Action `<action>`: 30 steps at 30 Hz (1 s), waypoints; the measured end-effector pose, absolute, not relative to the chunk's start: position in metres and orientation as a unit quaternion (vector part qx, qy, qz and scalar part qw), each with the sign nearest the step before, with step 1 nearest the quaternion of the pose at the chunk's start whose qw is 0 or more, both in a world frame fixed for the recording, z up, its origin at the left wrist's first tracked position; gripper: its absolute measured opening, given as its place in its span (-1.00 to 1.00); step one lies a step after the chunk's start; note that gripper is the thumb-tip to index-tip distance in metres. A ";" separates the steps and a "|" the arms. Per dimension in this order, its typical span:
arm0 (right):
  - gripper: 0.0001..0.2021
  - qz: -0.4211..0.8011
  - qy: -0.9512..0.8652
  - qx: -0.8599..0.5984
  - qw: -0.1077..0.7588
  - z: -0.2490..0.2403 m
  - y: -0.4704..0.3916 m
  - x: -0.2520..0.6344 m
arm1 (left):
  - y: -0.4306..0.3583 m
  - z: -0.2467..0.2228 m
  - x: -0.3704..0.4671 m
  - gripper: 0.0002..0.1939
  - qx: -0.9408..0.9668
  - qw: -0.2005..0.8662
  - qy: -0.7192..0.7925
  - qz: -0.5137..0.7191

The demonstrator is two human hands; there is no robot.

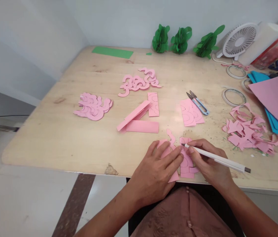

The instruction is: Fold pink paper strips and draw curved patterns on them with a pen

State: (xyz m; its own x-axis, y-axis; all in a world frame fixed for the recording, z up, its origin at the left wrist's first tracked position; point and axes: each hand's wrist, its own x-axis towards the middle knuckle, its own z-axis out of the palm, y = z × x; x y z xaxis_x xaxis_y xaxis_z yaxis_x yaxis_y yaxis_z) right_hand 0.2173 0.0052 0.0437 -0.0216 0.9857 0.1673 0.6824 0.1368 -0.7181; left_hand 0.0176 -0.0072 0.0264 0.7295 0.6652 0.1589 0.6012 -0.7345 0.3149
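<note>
My right hand (209,163) pinches a white pen (218,158), its tip touching a pink paper strip (186,164) marked with curved lines at the table's front edge. Spread flat beside it, my left hand (157,169) presses on pink paper pieces (173,177), which its fingers partly cover. A wavy cut piece (171,135) pokes out above those fingers. Farther off, blue-handled thread snips (199,102) rest partly on pink pieces with drawn curves (188,113). Left of them lie folded pink strips (142,126) and another marked piece (153,104).
Wavy pink cutouts (136,82) and a stacked pile (93,107) lie to the left. Pink scraps (249,131), tape rolls (234,96) and blue and pink sheets (277,98) sit right. Green paper shapes (160,39), a green strip (113,52) and a white fan (239,41) stand along the back.
</note>
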 end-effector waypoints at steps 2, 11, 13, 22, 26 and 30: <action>-0.83 0.230 -0.676 -0.618 0.328 0.043 0.005 0.217 | -0.007 0.026 0.018 -0.43 0.922 0.117 0.345 0.131; -0.84 0.229 -0.680 -0.613 0.332 0.042 0.004 0.217 | -0.007 0.026 0.018 -0.42 0.923 0.115 0.342 0.135; -0.84 0.230 -0.681 -0.612 0.329 0.042 0.004 0.218 | -0.007 0.026 0.018 -0.41 0.923 0.115 0.342 0.133; -0.83 0.221 -0.678 -0.619 0.330 0.041 0.004 0.216 | -0.007 0.025 0.017 -0.44 0.923 0.116 0.343 0.132; -0.83 0.257 -0.659 -0.616 0.348 0.037 0.002 0.219 | -0.007 0.025 0.017 -0.45 0.922 0.119 0.342 0.137; -0.81 0.297 -0.620 -0.618 0.382 0.032 0.000 0.225 | -0.007 0.026 0.018 -0.47 0.922 0.124 0.344 0.131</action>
State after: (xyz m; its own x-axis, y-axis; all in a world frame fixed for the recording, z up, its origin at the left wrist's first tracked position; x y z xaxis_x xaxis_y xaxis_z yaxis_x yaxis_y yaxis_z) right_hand 0.2251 -0.0005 0.0322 0.0548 0.9928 0.1063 0.5387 0.0603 -0.8403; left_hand 0.0178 -0.0072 0.0255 0.7293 0.6661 0.1564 0.6013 -0.7330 0.3181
